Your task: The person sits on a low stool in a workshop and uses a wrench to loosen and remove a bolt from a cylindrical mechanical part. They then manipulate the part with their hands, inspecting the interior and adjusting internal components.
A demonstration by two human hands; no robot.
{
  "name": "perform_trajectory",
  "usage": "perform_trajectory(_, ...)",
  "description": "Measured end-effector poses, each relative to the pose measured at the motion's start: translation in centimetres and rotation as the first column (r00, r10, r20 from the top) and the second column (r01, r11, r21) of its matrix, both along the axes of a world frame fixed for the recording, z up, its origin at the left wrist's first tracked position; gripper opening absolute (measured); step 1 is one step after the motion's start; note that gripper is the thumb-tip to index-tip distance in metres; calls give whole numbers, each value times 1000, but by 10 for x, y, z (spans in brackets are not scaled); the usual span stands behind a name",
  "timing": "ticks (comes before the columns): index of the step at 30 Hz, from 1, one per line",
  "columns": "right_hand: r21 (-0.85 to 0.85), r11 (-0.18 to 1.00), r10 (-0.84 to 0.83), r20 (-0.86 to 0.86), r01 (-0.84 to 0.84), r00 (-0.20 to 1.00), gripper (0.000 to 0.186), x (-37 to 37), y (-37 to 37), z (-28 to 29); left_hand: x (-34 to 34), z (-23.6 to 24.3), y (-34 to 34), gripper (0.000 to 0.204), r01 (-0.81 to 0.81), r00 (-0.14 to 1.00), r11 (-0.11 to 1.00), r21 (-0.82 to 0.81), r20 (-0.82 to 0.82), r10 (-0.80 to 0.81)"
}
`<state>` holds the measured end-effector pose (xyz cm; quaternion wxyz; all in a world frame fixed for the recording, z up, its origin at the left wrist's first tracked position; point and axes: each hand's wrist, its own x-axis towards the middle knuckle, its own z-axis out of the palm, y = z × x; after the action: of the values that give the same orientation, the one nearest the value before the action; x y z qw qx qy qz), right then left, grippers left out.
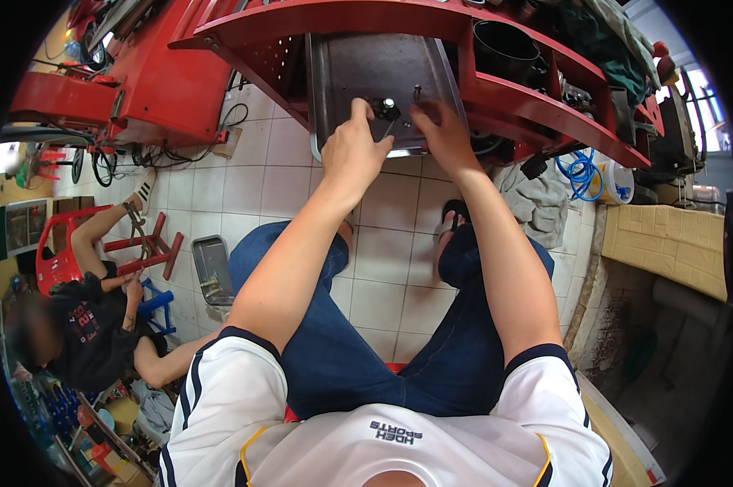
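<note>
A small dark metal part [385, 108] with a shiny round end is held over the grey metal tray [331, 81], between the thumb and fingers of my left hand [355, 149]. A thin metal piece juts from it near my thumb. My right hand [445, 134] hovers just to the right of that part, its fingers bent and somewhat blurred; whether they pinch anything I cannot tell. Beyond its fingertips is a small bolt-like piece [417, 92]. Tiny bits of hardware [407, 124] lie on the tray between my hands.
A red metal bench [342, 20] frames the tray, with a black pot [506, 50] in its right compartment. At left, another person [90, 325] sits near a red chair [58, 243]. A grey tray [211, 264] is on the tiled floor; blue hose [581, 174] and grey cloth [537, 203] lie right.
</note>
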<state>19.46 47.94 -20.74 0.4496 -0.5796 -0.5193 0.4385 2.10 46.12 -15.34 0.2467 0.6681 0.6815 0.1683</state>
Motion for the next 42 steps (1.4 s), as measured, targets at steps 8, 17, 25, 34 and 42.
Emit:
perform_trajectory(8, -367, 916, 50, -299, -164, 953, 41, 12, 8, -9, 0, -4, -9, 38, 90, 996, 994, 66, -11, -89)
perform_trajectory(17, -426, 839, 218, -307, -338, 927, 32, 11, 3, 10, -4, 2, -14, 36, 120, 992, 989, 83, 22, -123)
perform_trajectory(25, -402, 840, 375, -54, -364, 925, 29, 20, 3, 26, -1, -1, -18, 33, 141, 989, 985, 95, 35, -145)
perform_trajectory(34, -122, 940, 341, 362, -319, 868, 42, 20, -4, 18, 0, -4, -18, 32, 176, 984, 974, 142, 17, -180)
perform_trajectory(42, -230, 901, 428, 330, -368, 842, 47, 25, 6, 19, 0, -5, -17, 33, 186, 983, 972, 143, -37, -182)
